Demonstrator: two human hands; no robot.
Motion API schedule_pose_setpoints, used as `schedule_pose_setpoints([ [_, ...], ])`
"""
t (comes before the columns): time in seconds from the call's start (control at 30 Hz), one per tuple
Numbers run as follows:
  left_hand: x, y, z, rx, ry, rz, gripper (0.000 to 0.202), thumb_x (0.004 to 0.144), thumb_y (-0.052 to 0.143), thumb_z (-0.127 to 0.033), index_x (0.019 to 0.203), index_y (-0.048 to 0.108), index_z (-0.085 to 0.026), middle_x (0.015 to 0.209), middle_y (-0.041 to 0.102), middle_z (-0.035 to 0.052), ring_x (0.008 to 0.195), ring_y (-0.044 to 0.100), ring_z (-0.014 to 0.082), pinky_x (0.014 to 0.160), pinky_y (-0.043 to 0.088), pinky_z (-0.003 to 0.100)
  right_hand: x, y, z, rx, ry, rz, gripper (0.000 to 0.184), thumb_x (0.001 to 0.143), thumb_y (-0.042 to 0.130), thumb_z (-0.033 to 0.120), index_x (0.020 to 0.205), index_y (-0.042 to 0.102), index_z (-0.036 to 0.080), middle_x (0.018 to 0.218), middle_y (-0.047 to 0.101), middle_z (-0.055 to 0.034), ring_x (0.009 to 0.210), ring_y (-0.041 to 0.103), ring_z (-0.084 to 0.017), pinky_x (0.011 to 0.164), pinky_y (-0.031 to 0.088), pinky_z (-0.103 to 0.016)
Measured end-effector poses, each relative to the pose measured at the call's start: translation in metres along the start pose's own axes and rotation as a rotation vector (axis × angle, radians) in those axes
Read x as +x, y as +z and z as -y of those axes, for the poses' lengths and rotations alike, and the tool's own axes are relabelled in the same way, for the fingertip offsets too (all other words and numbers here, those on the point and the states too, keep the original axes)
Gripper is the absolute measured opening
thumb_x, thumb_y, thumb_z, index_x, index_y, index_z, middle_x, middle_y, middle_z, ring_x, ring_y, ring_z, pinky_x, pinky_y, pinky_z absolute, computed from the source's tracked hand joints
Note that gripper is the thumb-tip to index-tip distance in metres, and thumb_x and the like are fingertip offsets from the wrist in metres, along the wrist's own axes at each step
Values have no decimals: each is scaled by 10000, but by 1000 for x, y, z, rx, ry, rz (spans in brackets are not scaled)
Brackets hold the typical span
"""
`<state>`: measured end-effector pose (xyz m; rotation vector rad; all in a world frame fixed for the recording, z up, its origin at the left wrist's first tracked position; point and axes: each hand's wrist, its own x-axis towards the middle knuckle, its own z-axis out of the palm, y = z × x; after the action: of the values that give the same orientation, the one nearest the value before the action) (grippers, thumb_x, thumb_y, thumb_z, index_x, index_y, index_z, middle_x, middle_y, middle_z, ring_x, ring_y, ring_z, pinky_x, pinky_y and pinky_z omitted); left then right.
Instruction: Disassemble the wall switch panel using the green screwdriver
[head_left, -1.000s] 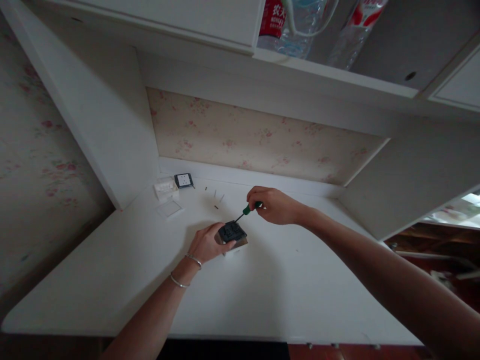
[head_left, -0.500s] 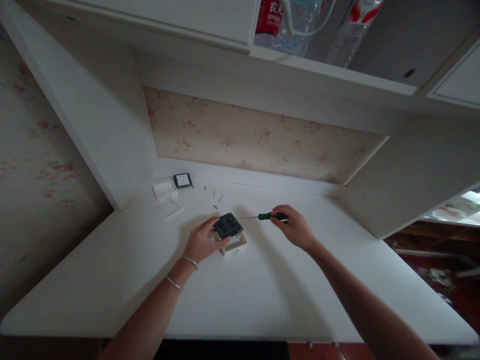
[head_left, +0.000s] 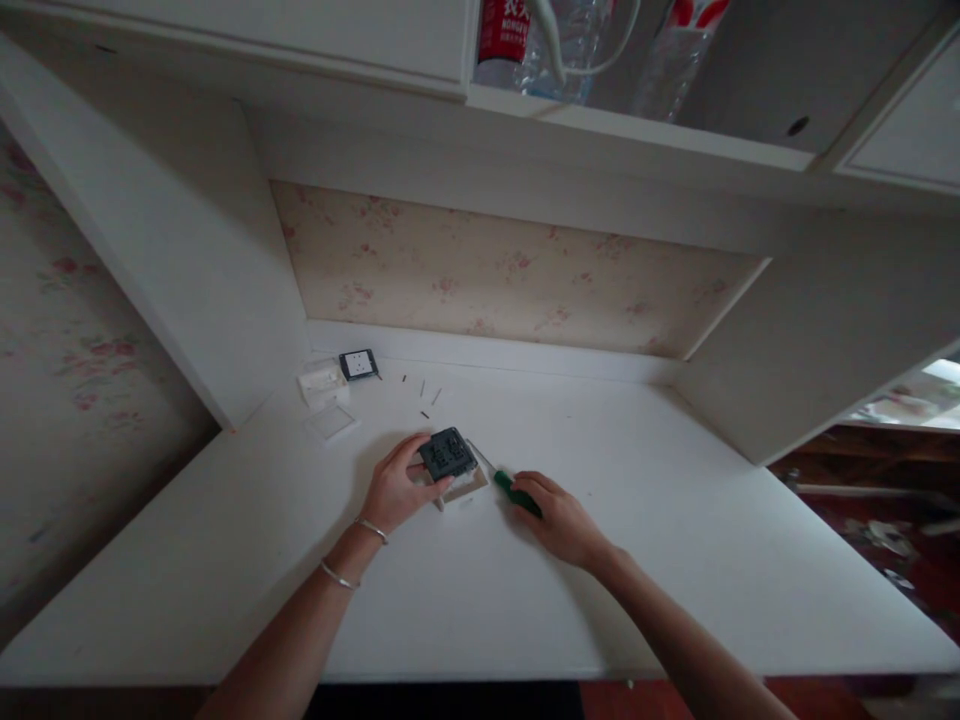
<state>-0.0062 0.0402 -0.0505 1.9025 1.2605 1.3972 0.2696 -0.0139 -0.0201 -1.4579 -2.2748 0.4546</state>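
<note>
My left hand (head_left: 397, 480) grips a dark wall socket (head_left: 448, 455) by its edges, with fingers at its far left side and the thumb at the near side. The socket is tilted, its dark face turned up, above a white socket box (head_left: 474, 484) on the table. Closed round the green handle of a screwdriver (head_left: 507, 484), my right hand (head_left: 551, 510) is just right of the box. The screwdriver's thin shaft points up and left, its tip close to the socket's right edge; I cannot tell whether they touch.
On the white tabletop (head_left: 637, 600), several small screws (head_left: 436, 397) lie behind the socket. Further left are another socket (head_left: 358, 364), a white box (head_left: 322, 384) and a clear frame (head_left: 333, 422). A cabinet holding plastic bottles (head_left: 504, 35) hangs overhead.
My right hand has moved left and nearer to me, swinging the screwdriver from nearly level to slanted, its tip now beside the socket. My left hand still holds the socket. The view has shifted slightly.
</note>
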Motion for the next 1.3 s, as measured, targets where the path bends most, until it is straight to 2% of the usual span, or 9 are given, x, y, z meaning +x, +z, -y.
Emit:
schedule_pose_setpoints([
  [0.1,0,1,-4,-109,-58,-18,612,656,775,-286,1211,538,-186,1270,572,95,1094,610,240,780,625,318,19,0,8,191,89,-121,227,913,476,320,1109,572,258,1206,605,-85,1068,597,-217,918,500,-382],
  [0.23,0,1,-10,-305,-210,-17,651,637,790,-272,1230,533,-189,1320,539,113,1166,562,275,802,609,346,62,11,26,716,321,-226,305,869,516,361,1140,566,231,1153,637,-75,947,640,-186,837,514,-341],
  [0.33,-1,-2,-13,-426,-270,-5,673,636,795,-255,1250,524,-197,1345,524,120,1201,536,291,820,594,358,92,19,44,1061,446,-146,384,800,581,361,1131,612,169,1071,672,-87,921,637,-188,846,484,-322],
  [0.43,-1,-5,-14,-483,-277,4,676,650,791,-235,1266,513,-215,1377,495,119,1245,497,294,849,577,359,107,21,60,1247,419,-16,353,755,613,362,997,685,114,928,702,-89,835,629,-182,792,475,-296],
  [0.53,0,-7,-16,-522,-284,-14,661,655,789,-217,1260,523,-223,1415,460,118,1272,473,295,868,564,355,111,22,65,1343,390,-3,350,714,663,341,974,707,112,906,709,-82,795,623,-168,751,469,-272],
  [0.7,5,-5,-20,-667,-366,-101,650,619,807,-196,1222,565,-204,1459,416,116,1300,444,306,931,531,377,115,34,60,1334,436,-112,391,691,713,353,1029,694,158,945,712,-66,784,628,-163,725,475,-279],
  [0.93,10,-4,-13,-771,-554,-157,692,590,832,-176,1231,575,-147,1321,568,150,1207,544,297,1026,443,437,122,47,65,1206,315,-241,464,674,715,309,1117,626,205,1106,684,-61,937,634,-181,819,490,-309],
  [1.17,12,-4,-2,-748,-550,-197,677,595,828,-165,1225,581,-138,1312,576,147,1190,559,280,1036,424,424,136,62,51,834,256,-282,239,747,632,327,941,722,220,904,733,-36,809,667,-197,788,524,-349],
  [1.3,12,-4,3,-757,-560,-204,652,613,817,-168,1224,591,-151,1308,583,131,1179,563,272,1034,418,423,143,67,44,817,222,-278,197,722,667,300,885,748,225,1119,694,-52,990,654,-212,917,483,-348],
])
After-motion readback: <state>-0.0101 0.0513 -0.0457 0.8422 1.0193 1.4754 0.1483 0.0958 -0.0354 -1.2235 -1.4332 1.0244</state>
